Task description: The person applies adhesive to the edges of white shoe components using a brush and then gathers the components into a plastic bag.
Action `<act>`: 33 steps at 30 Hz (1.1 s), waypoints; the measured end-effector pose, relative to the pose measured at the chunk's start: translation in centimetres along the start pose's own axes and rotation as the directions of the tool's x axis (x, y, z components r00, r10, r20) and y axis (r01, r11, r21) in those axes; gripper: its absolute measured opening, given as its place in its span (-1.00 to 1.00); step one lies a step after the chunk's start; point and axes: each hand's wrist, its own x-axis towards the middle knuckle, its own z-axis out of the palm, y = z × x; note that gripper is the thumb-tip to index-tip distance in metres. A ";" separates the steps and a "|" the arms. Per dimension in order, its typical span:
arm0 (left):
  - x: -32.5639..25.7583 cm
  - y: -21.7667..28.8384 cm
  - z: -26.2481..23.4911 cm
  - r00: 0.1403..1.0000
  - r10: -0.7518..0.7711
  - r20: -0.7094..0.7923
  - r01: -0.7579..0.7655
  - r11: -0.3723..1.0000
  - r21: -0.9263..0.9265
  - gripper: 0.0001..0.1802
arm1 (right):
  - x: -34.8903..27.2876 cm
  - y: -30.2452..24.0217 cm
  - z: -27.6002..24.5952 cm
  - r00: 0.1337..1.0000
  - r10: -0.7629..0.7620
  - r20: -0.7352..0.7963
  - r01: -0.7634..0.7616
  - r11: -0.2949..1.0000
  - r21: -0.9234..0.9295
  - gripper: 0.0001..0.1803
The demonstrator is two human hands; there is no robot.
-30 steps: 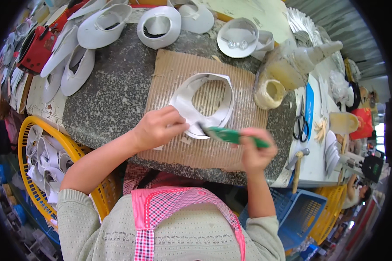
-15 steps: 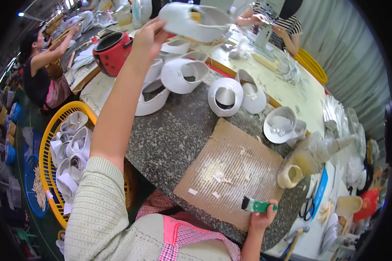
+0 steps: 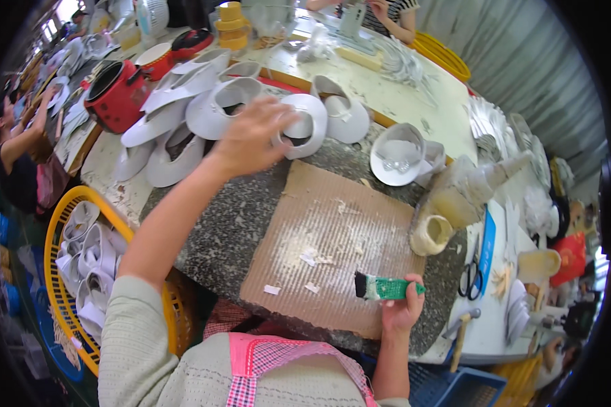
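My left hand (image 3: pixel 256 138) is blurred and seems empty, its fingers stretched out over the edge of a white shoe upper (image 3: pixel 313 112); whether they touch it I cannot tell. In my right hand (image 3: pixel 404 309) is a flat brush with a green handle (image 3: pixel 387 289), its dark bristles pointing left over a ribbed cardboard sheet (image 3: pixel 268 259). White smears and small white scraps lie on that sheet. Left of my left hand, several white uppers (image 3: pixel 172 153) overlap in a heap. More uppers (image 3: pixel 398 153) stand along the table's far edge.
A cream-crusted glue pot (image 3: pixel 431 235) stands right of the cardboard. Scissors (image 3: pixel 470 280) and a hammer (image 3: pixel 463 334) lie farther right. A yellow basket (image 3: pixel 55 244) of white pieces stands at the left, and a red pot (image 3: pixel 117 97) behind. Other people sit across and far left.
My left hand has let go of the upper it held up and come down rightward to another one. The view has shifted. My right hand still holds the brush above the cardboard.
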 end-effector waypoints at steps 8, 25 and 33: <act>4.6 7.7 -1.5 0.985 0.047 0.163 -0.013 0.979 -0.205 -0.76 | 3.7 -7.1 -1.2 0.782 -0.623 0.016 0.463 0.564 -0.684 -0.94; -3.6 13.8 0.1 0.672 0.298 0.678 -0.158 0.952 -0.262 -0.60 | 4.7 -8.3 -4.2 0.816 -0.574 -0.071 0.367 0.609 -0.703 -0.92; -3.6 12.2 1.8 0.585 0.454 0.672 -0.104 0.864 -0.492 -0.72 | 7.9 -0.4 3.5 0.875 -0.163 0.455 0.437 0.672 -0.598 -0.86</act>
